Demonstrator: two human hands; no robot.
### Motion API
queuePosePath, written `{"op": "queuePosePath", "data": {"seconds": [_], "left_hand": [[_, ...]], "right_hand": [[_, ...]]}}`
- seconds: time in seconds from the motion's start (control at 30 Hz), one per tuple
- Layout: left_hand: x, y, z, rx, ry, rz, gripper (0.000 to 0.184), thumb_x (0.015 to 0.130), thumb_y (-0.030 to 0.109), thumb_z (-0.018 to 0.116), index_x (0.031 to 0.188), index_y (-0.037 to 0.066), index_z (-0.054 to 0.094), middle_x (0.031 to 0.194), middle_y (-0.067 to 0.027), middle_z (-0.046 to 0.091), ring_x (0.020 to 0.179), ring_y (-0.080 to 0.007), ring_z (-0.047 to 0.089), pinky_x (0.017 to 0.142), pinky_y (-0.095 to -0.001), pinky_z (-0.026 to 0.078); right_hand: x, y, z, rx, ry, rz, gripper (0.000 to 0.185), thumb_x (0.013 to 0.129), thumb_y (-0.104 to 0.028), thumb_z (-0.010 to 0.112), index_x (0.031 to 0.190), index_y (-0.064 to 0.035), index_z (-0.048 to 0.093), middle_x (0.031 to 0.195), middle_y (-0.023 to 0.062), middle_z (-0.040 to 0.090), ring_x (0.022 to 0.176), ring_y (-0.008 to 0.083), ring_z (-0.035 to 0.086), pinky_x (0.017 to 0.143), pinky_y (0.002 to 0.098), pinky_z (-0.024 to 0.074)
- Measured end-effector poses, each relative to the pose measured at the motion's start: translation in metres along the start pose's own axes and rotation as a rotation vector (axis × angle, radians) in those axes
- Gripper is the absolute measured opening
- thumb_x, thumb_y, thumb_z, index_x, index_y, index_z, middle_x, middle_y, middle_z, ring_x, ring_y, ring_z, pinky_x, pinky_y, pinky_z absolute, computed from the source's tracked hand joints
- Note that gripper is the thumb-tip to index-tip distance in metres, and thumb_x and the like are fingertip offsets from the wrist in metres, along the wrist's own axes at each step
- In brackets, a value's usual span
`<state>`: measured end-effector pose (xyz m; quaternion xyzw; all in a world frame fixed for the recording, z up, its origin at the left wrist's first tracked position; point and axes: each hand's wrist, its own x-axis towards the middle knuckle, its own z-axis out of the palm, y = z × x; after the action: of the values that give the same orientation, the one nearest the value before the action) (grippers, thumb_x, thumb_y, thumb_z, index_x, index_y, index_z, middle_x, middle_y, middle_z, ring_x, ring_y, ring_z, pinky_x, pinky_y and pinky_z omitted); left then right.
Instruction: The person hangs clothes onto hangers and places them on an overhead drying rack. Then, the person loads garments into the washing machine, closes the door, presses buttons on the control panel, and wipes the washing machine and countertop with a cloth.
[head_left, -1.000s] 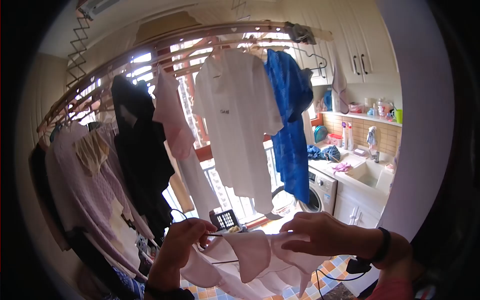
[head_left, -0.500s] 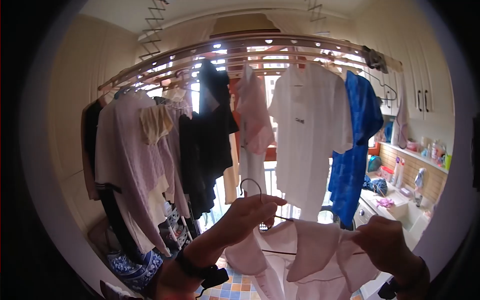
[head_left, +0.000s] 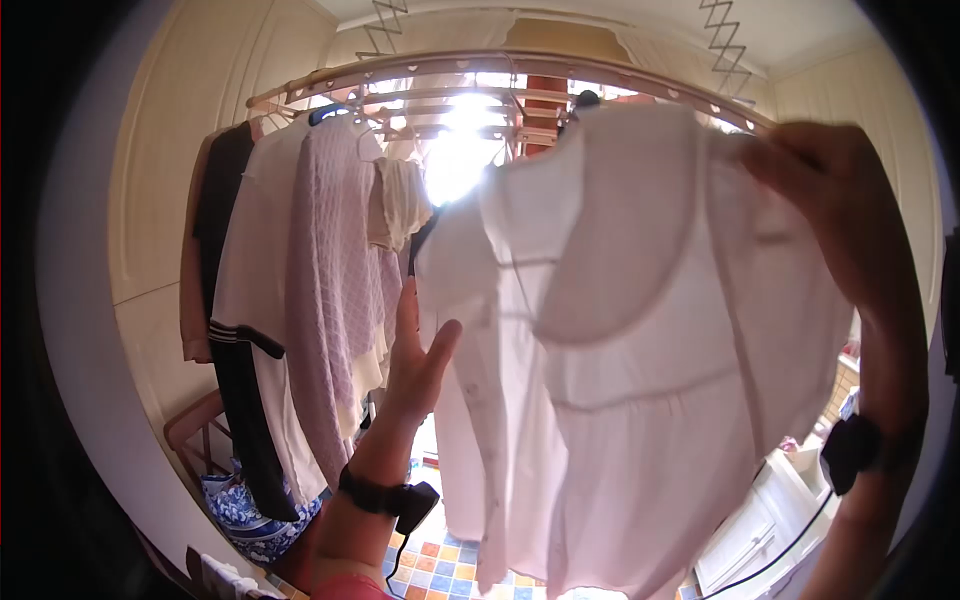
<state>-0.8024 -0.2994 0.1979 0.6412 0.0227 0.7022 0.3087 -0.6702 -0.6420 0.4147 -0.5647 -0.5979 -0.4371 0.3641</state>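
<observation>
In the head view, a big pale shirt (head_left: 640,450) with a round collar (head_left: 630,240) hangs up high, right in front of the person, and fills the middle and right side. Its top is near the wooden drying rack (head_left: 545,65). The right hand (head_left: 825,165) is up at the shirt's shoulder with its fingers bent, but it is too dark and blurry to tell whether they pinch the cloth. The left hand (head_left: 418,360) is lower, at the other edge of the shirt, with its thumb and fingers spread apart; I cannot tell whether it touches the cloth. Each wrist wears 1 black band. To the left, more clothes hang under the rack: a purple knit top (head_left: 335,230), a white top (head_left: 262,250) with a dark cuff (head_left: 248,338), and a dark top (head_left: 222,220). Below them, a blue and white bundle (head_left: 245,515) sits by a wooden chair (head_left: 195,420). Colored tiles (head_left: 450,570) cover the floor.
</observation>
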Motion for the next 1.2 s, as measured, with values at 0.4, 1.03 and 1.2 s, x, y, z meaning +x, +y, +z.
{"op": "queuePosePath", "data": {"seconds": [0.4, 1.03, 1.2], "left_hand": [[0.126, -0.156, -0.084, -0.388, 0.119, -0.748, 0.094, 0.087, 0.036, 0.07, 0.156, 0.01, 0.012, 0.145, -0.0185, 0.038, 0.13, -0.0282, 0.043, 0.103, -0.0465, 0.041], [0.209, -0.145, -0.105, -0.441, 0.196, -0.027, 0.04, 0.099, 0.008, 0.055, 0.138, 0.001, 0.048, 0.135, -0.0099, 0.052, 0.119, -0.0235, 0.057, 0.094, -0.0401, 0.057], [0.203, -0.133, -0.117, -0.469, 0.123, -0.111, 0.064, 0.099, 0.018, 0.057, 0.152, 0.012, 0.021, 0.147, -0.0094, 0.037, 0.129, -0.0276, 0.049, 0.099, -0.0469, 0.056]], "right_hand": [[0.177, -0.086, 0.16, -0.449, 0.109, -0.21, 0.033, 0.086, -0.022, 0.066, 0.069, 0.0056, 0.059, 0.062, 0.0222, 0.056, 0.06, 0.0334, 0.058, 0.062, 0.0456, 0.0456], [0.19, -0.053, 0.266, -0.53, 0.199, -0.005, 0.021, 0.088, -0.018, 0.062, 0.086, 0.0018, 0.069, 0.091, 0.0267, 0.067, 0.089, 0.0434, 0.066, 0.08, 0.0492, 0.0528], [0.194, -0.042, 0.271, -0.578, 0.157, -0.044, 0.018, 0.086, -0.015, 0.062, 0.086, 0.0005, 0.07, 0.091, 0.0252, 0.068, 0.088, 0.0417, 0.067, 0.081, 0.0466, 0.0535]]}}
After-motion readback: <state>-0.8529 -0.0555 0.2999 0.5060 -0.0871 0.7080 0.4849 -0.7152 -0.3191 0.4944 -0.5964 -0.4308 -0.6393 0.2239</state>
